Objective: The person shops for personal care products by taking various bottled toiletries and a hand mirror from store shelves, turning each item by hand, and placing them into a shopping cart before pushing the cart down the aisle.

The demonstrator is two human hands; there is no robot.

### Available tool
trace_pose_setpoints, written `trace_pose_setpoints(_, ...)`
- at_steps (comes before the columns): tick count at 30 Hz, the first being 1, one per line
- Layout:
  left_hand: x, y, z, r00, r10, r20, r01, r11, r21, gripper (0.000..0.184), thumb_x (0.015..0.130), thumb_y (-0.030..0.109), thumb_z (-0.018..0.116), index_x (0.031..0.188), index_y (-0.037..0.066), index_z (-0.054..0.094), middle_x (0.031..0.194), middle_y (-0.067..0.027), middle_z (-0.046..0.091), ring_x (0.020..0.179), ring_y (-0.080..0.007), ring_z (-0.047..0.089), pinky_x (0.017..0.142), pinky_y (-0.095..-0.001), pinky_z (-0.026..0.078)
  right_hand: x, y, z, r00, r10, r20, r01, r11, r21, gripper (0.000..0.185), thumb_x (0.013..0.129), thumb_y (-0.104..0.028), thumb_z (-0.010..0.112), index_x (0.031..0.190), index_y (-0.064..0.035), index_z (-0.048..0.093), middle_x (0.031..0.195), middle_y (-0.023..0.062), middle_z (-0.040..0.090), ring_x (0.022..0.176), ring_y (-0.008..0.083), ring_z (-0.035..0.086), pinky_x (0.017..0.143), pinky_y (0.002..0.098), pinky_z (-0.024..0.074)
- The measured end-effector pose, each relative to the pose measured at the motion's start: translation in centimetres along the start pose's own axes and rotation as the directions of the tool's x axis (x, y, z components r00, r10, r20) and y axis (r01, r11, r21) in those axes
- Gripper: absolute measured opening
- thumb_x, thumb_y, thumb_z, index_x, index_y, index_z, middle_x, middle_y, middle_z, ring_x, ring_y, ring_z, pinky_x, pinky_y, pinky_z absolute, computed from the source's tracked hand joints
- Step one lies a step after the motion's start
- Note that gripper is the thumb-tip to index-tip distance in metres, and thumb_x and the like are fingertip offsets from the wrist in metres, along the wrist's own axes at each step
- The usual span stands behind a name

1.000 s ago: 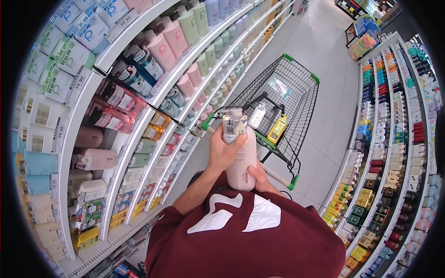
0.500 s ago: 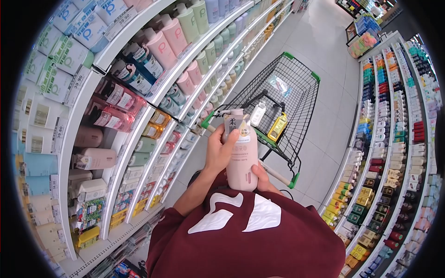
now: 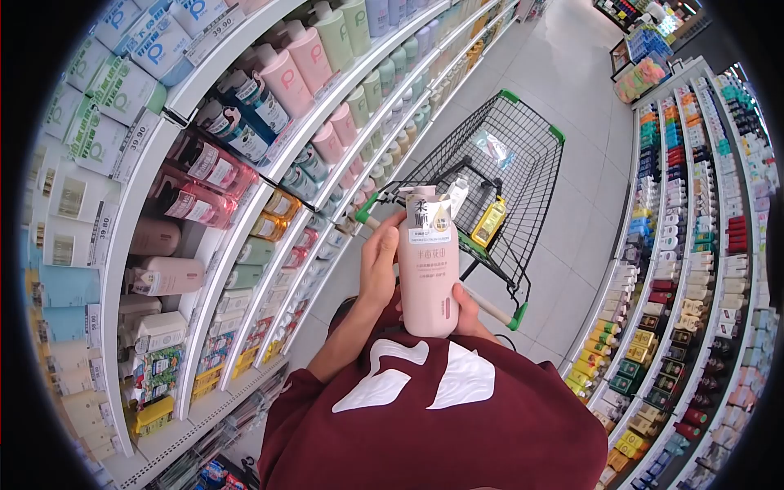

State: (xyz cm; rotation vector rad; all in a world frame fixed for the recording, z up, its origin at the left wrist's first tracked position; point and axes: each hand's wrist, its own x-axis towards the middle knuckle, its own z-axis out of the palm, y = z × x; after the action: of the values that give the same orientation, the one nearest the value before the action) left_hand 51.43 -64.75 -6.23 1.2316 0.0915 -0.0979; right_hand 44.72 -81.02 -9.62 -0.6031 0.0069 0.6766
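Observation:
A pink pump bottle (image 3: 429, 282) is upright in front of my chest, its printed label facing me and a tag around its neck. My left hand (image 3: 380, 263) is wrapped round its upper left side, the thumb along the edge. Lower down on the right, my right hand (image 3: 469, 314) grips the bottle near its base, with most of its fingers hidden behind it. Just beyond stands a shopping cart (image 3: 527, 175) holding a yellow bottle (image 3: 490, 221) and a white bottle (image 3: 459, 196), the latter partly covered by the pump bottle.
Shelves (image 3: 184, 306) of pump bottles and boxes run along my left. Another long shelf unit (image 3: 686, 269) of small bottles lines the right side. Grey tiled floor (image 3: 580, 98) runs between them, and a colourful display (image 3: 641, 79) stands at the far right.
The pink bottle has turned so its label faces me more fully and has shifted slightly right. My left thumb has moved off the neck tag to the bottle's left edge.

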Motion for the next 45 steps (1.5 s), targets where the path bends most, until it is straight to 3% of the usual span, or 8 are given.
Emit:
trace_pose_setpoints(2, -0.1, 0.1, 0.0, 1.0, 0.024, 0.004, -0.025, 0.999, 0.039, 0.056, 0.105, 0.039, 0.044, 0.136, -0.007, 0.051, 0.118, -0.0128, 0.064, 0.101, -0.0158, 0.063, 0.085, -0.0289, 0.051, 0.1, 0.3, -0.2, 0.998, -0.03, 0.046, 0.028, 0.999, 0.031, 0.091, 0.089, -0.067, 0.048, 0.142, 0.0062, 0.038, 0.124, 0.0287, 0.058, 0.11, 0.0376, 0.064, 0.091, 0.0432, 0.0543)
trace_pose_setpoints(8, -0.3, 0.8, -0.1, 1.0, -0.002, 0.007, 0.001, 0.998, 0.069, 0.052, 0.104, 0.033, 0.046, 0.136, -0.008, 0.05, 0.122, -0.0138, 0.063, 0.108, -0.0167, 0.061, 0.089, -0.0288, 0.05, 0.3, 0.3, -0.1, 0.995, -0.031, 0.096, 0.025, 0.997, 0.067, 0.091, 0.089, -0.067, 0.048, 0.142, 0.0063, 0.038, 0.125, 0.028, 0.058, 0.111, 0.0368, 0.063, 0.091, 0.0426, 0.0546)
trace_pose_setpoints(13, 0.0, 0.8, 0.7, 0.991, 0.118, 0.069, -0.118, 0.993, 0.002, 0.052, 0.095, 0.019, 0.063, 0.136, -0.009, 0.045, 0.123, -0.0161, 0.061, 0.111, -0.0171, 0.059, 0.092, -0.0311, 0.048, 0.4, 0.3, 0.2, 0.997, -0.046, 0.067, 0.044, 0.999, 0.029, 0.087, 0.088, -0.063, 0.052, 0.14, 0.0064, 0.039, 0.122, 0.0265, 0.059, 0.108, 0.0347, 0.064, 0.089, 0.0409, 0.0553)
trace_pose_setpoints(16, 0.1, 1.2, 0.9, 0.993, 0.098, 0.062, -0.101, 0.994, 0.034, 0.049, 0.092, 0.016, 0.067, 0.13, -0.007, 0.047, 0.117, -0.0155, 0.063, 0.107, -0.0162, 0.061, 0.09, -0.0304, 0.049, 0.6, 0.4, 0.2, 0.996, -0.082, 0.036, 0.084, 0.996, -0.04, 0.085, 0.088, -0.06, 0.053, 0.14, 0.0064, 0.038, 0.12, 0.0256, 0.06, 0.106, 0.0335, 0.065, 0.087, 0.0403, 0.0558)
trace_pose_setpoints(28, 0.2, 1.6, 0.4, 0.991, 0.101, 0.085, -0.107, 0.992, 0.062, 0.032, 0.096, 0.02, 0.062, 0.117, -0.003, 0.052, 0.105, -0.0103, 0.066, 0.091, -0.0098, 0.061, 0.077, -0.0255, 0.049, 0.4, 0.4, 0.1, 0.998, -0.041, 0.052, 0.042, 0.999, -0.017, 0.085, 0.088, -0.058, 0.054, 0.139, 0.007, 0.037, 0.119, 0.0263, 0.06, 0.103, 0.0352, 0.066, 0.085, 0.0416, 0.0572)
trace_pose_setpoints(45, 0.5, 1.5, -0.5, 0.981, 0.161, 0.108, -0.173, 0.978, 0.119, 0.029, 0.102, 0.023, 0.053, 0.113, -0.004, 0.055, 0.104, -0.0087, 0.064, 0.094, -0.011, 0.058, 0.082, -0.0266, 0.045, 0.4, 0.4, 0.2, 0.999, -0.017, 0.044, 0.017, 1.0, -0.011, 0.089, 0.085, -0.062, 0.055, 0.137, 0.0076, 0.04, 0.115, 0.0288, 0.062, 0.101, 0.0355, 0.067, 0.083, 0.0401, 0.058)
